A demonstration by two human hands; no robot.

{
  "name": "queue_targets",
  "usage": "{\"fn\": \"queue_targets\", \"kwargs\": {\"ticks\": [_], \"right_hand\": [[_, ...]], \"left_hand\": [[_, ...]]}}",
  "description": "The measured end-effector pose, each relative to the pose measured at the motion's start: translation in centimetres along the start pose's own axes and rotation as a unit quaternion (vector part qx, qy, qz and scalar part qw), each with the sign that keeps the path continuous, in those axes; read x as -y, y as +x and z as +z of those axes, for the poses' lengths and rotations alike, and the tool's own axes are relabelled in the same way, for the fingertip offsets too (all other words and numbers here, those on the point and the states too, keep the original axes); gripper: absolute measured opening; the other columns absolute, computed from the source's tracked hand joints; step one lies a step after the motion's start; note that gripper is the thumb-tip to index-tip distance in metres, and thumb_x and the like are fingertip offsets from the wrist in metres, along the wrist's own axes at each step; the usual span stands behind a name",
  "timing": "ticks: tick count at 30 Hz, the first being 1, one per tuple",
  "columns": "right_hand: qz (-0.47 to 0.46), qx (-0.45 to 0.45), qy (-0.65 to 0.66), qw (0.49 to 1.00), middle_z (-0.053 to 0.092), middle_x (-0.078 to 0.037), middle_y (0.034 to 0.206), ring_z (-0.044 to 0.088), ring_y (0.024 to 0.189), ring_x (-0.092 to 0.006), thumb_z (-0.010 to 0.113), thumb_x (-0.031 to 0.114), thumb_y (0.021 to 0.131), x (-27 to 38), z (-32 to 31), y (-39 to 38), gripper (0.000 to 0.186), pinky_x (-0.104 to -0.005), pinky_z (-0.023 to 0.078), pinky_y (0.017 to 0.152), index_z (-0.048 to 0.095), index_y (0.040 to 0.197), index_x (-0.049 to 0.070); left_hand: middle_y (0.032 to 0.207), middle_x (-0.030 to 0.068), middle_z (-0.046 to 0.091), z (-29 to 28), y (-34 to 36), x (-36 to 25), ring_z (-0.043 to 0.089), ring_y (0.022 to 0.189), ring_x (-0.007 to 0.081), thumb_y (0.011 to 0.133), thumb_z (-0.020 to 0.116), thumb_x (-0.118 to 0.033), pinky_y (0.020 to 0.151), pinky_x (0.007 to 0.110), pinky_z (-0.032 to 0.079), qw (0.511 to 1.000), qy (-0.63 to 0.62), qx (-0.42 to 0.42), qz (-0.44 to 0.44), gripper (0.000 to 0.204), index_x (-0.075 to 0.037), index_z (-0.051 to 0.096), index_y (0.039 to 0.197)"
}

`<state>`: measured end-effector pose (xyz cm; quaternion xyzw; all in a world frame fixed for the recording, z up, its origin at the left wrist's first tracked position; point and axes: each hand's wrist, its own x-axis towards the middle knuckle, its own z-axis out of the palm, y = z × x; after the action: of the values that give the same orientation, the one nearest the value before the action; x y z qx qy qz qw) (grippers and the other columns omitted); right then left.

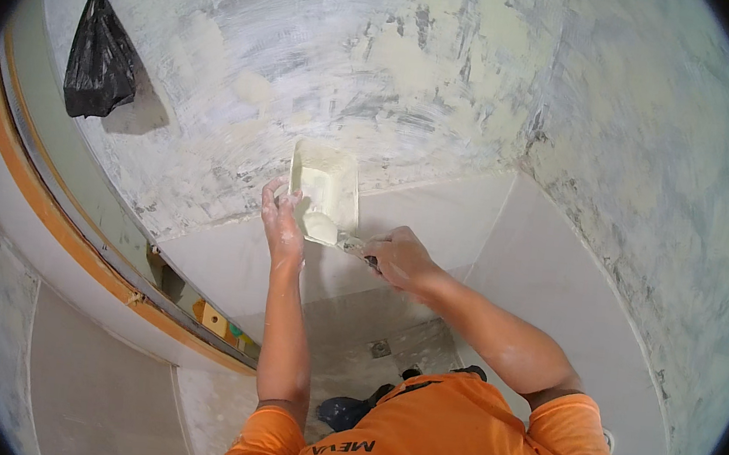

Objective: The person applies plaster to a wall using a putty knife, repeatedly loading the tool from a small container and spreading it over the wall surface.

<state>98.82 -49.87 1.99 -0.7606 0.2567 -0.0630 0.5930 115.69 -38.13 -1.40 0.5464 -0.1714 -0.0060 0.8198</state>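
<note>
My left hand (282,227) is closed on the left side of a cream-coloured rectangular tub (350,182), its thumb over the rim. The tub leans so that its inside shows. Pale wet putty (321,226) lies at its near end, and smears coat the walls. In my right hand (403,259) is a putty knife (351,245), gripped by its dark handle. Its blade reaches the tub's near right corner, close to the putty; whether it touches the rim cannot be told. White residue marks my left fingers.
Ahead rises a wall (326,75) with patchy putty, meeting another wall at the right. Grey tiles (571,274) cover the lower walls. A black plastic bag (101,62) hangs at upper left, near an orange-edged door frame (45,170). A square floor drain (380,348) lies below.
</note>
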Motion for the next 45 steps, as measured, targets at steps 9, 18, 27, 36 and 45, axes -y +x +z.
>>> {"fn": "queue_targets", "kwargs": {"ticks": [9,18,27,36,45], "right_hand": [[-0.093,-0.064,0.057,0.992,0.059,-0.004,0.063,0.055,0.058,-0.0134,0.068,0.021,0.087,-0.5,-1.0,1.6,0.027,-0.0337,0.044,0.054,0.071,0.082,-0.006],[-0.126,-0.111,-0.015,0.986,0.054,0.000,0.065,0.045,0.058,-0.0095,0.071,0.013,0.091,1.3,-3.7,-1.0,0.013,-0.0301,0.037,0.053,0.073,0.091,0.001],[-0.219,-0.191,-0.123,0.949,0.062,-0.009,0.073,0.052,0.065,-0.0140,0.075,0.012,0.088,1.0,-3.5,-3.2,0.025,-0.0306,0.047,0.065,0.072,0.110,0.000],[-0.366,-0.245,-0.148,0.886,0.070,-0.021,0.089,0.069,0.078,-0.0346,0.073,0.019,0.087,0.5,-5.8,-3.7,0.029,-0.0371,0.053,0.074,0.072,0.110,0.001],[-0.344,-0.190,-0.296,0.871,0.065,-0.019,0.095,0.065,0.088,-0.0397,0.070,0.016,0.087,0.8,-6.0,-5.5,0.025,-0.0463,0.052,0.079,0.072,0.109,0.005]], "left_hand": [[0.119,0.0141,0.056,0.4,-0.3,2.1,0.052,0.112,0.0233,0.093,0.055,-0.015,0.099,0.038,0.041,0.997,0.023,0.071,-0.033,0.039,-0.009,0.050,0.132],[0.133,0.0136,0.059,1.5,-2.4,3.7,0.059,0.120,0.0267,0.099,0.054,-0.038,0.103,0.045,0.048,0.937,-0.264,0.130,-0.187,0.052,-0.006,0.049,0.140],[0.127,0.0123,0.065,1.6,-5.0,7.6,0.067,0.109,0.0313,0.105,0.042,-0.044,0.089,0.047,0.057,0.841,-0.410,0.213,-0.282,0.052,-0.007,0.054,0.138],[0.133,0.0125,0.063,2.8,-5.8,7.0,0.064,0.120,0.0323,0.103,0.042,-0.045,0.099,0.053,0.055,0.811,-0.483,0.216,-0.251,0.052,-0.010,0.054,0.140],[0.131,0.0113,0.063,2.6,-6.0,7.5,0.066,0.115,0.0309,0.104,0.038,-0.051,0.095,0.049,0.057,0.808,-0.484,0.234,-0.242,0.057,-0.010,0.051,0.142]]}}
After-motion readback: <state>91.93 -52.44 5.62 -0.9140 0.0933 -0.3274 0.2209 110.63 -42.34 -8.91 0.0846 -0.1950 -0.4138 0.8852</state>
